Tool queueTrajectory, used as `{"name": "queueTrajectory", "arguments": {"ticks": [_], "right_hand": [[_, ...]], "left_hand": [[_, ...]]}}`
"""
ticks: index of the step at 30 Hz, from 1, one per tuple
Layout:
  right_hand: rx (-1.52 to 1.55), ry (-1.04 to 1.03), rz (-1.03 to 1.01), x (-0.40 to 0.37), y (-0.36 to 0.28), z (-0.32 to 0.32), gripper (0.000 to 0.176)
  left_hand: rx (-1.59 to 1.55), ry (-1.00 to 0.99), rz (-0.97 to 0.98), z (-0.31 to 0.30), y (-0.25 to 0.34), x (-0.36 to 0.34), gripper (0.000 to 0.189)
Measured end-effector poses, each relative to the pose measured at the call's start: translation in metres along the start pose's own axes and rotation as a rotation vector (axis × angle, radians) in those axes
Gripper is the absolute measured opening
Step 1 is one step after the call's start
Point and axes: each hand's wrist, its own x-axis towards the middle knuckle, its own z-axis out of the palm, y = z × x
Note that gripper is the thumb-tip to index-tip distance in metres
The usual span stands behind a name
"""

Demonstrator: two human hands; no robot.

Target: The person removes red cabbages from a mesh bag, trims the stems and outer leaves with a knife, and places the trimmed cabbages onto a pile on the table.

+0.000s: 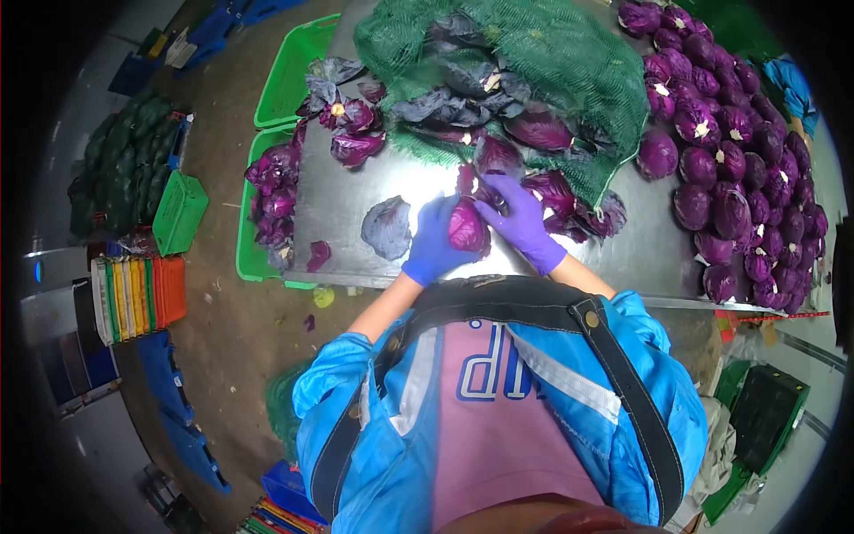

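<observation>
Both hands wear gloves over a metal table (342, 227). My left hand (438, 242), in a blue glove, is wrapped round the left side of a red cabbage (469, 226). My right hand (519, 222), in a purple glove, is at the cabbage's upper right, its fingers bent near a loose purple leaf (471, 182); whether it grips the leaf is unclear. A dull outer leaf (386, 228) lies left of my hands. Beyond them, a green mesh sack (578, 76) spreads over the table with dark leaves and cabbages in and around it.
A large heap of red cabbages (734, 169) covers the table's right side. Green crates (255, 191) with leaves stand along the left edge. Another person's blue sleeve (790, 87) shows at the far right. Stacked coloured crates (142, 298) stand farther left.
</observation>
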Motion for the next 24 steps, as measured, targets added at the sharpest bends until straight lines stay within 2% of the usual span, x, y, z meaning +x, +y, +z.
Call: {"name": "queueTrajectory", "arguments": {"ticks": [1,2,3,4,6,9,11,12,13,15,17,19,20,22,23,24], "right_hand": [[-0.069,0.006,-0.120,0.001,-0.006,-0.001,0.045],[-0.194,-0.010,-0.136,0.001,-0.003,0.002,0.045],[-0.189,-0.005,-0.136,0.001,0.002,0.005,0.045],[-0.251,-0.023,-0.014,0.001,0.009,0.006,0.043],[-0.332,-0.054,0.171,0.004,0.035,0.003,0.036],[-0.424,0.006,0.232,0.001,0.079,-0.012,0.032],[-0.480,-0.002,0.266,-0.002,0.101,-0.022,0.029],[-0.532,-0.010,0.296,-0.002,0.109,-0.024,0.027],[-0.534,-0.007,0.291,-0.002,0.116,-0.025,0.027],[-0.484,0.068,0.205,-0.005,0.097,-0.027,0.027],[-0.439,0.108,0.179,0.000,0.057,-0.027,0.032],[-0.147,0.027,0.107,0.005,0.021,-0.024,0.037],[-0.147,0.032,0.115,0.003,0.024,-0.016,0.037],[-0.288,-0.144,0.005,-0.001,0.040,0.001,0.045],[-0.289,-0.140,0.006,-0.002,0.044,0.003,0.045],[-0.268,-0.139,0.093,-0.002,0.047,0.005,0.043]], "left_hand": [[0.004,0.002,0.000,0.005,-0.001,0.003,0.108],[-0.081,0.018,0.010,0.015,-0.004,0.007,0.110],[-0.165,0.032,0.022,0.024,-0.006,0.009,0.111],[-0.114,0.101,0.013,0.034,-0.005,0.006,0.110],[-0.110,0.078,0.016,0.035,0.003,0.005,0.110],[-0.130,0.032,-0.010,0.033,0.008,0.005,0.111],[-0.157,0.106,-0.015,0.037,-0.005,0.007,0.109],[-0.360,0.117,-0.090,0.040,-0.011,0.009,0.110],[-0.359,0.122,-0.085,0.042,-0.017,0.011,0.110],[-0.519,0.130,-0.163,0.037,-0.017,0.012,0.109],[-0.512,0.103,-0.162,0.031,-0.006,0.012,0.108],[-0.506,0.069,-0.158,0.026,0.002,0.014,0.108],[-0.405,0.054,-0.121,0.025,0.004,0.013,0.109],[-0.302,0.036,-0.076,0.024,0.003,0.013,0.109],[-0.322,0.026,-0.096,0.025,0.000,0.013,0.109],[-0.342,0.018,-0.118,0.025,-0.004,0.012,0.110]]}}
